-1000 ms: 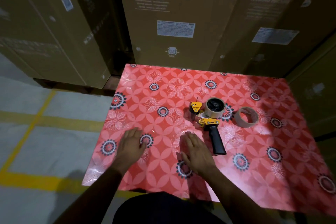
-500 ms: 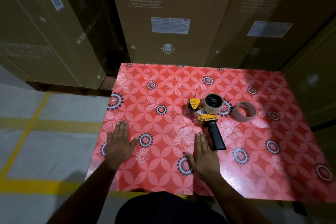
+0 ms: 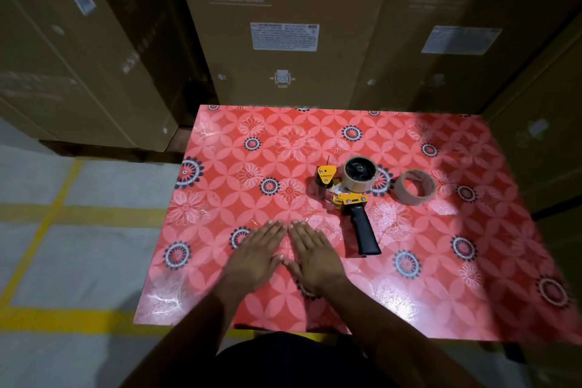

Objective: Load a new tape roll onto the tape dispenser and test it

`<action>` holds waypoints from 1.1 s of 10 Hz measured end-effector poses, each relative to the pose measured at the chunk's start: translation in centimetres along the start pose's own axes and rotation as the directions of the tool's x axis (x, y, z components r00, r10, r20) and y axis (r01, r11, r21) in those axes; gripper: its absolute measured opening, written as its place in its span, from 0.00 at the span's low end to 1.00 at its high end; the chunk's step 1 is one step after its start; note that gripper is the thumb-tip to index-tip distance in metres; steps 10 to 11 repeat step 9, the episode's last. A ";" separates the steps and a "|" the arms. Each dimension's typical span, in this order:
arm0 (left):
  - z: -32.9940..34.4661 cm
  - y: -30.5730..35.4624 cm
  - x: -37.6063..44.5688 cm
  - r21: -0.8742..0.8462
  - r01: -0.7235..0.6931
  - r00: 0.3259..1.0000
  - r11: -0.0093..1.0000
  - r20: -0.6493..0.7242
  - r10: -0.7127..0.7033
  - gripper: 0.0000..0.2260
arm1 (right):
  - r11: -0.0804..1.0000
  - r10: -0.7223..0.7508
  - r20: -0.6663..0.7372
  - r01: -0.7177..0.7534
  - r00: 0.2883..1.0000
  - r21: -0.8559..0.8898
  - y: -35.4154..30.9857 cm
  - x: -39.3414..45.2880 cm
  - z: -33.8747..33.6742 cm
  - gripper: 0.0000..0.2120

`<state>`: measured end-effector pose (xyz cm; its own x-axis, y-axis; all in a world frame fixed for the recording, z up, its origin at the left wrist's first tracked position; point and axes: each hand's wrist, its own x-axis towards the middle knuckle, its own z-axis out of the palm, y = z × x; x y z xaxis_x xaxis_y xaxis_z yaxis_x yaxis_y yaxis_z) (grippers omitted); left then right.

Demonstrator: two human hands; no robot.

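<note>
Both hands, left hand (image 3: 255, 258) and right hand (image 3: 315, 257), lie flat, fingers spread and empty; reach forward-right of the fingertips for the dispenser (image 3: 354, 198), its handle nearest, the loose roll (image 3: 414, 187) beyond.

A red floral-covered table (image 3: 239, 142) carries a tape dispenser (image 3: 349, 198), tape roll (image 3: 414, 187) and both flat hands.
</note>
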<state>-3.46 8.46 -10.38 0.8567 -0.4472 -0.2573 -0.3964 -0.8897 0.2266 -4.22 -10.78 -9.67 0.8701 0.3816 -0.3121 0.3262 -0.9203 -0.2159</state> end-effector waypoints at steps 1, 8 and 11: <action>-0.5 -4.6 -1.4 0.056 0.061 0.998 0.997 -0.023 -0.060 0.27 | 0.998 0.065 0.007 -0.065 0.998 -0.001 1.9 -1.4 0.2 0.38; -1.9 9.1 -0.5 -0.144 0.192 0.972 0.971 -0.107 -0.208 0.35 | 0.967 0.154 -0.355 -0.066 0.922 0.248 6.1 -6.9 -6.2 0.19; -3.0 10.2 0.9 -0.104 0.196 0.965 0.975 -0.157 -0.211 0.34 | 0.964 0.222 -0.440 -0.128 0.870 0.232 8.7 -7.5 -5.7 0.25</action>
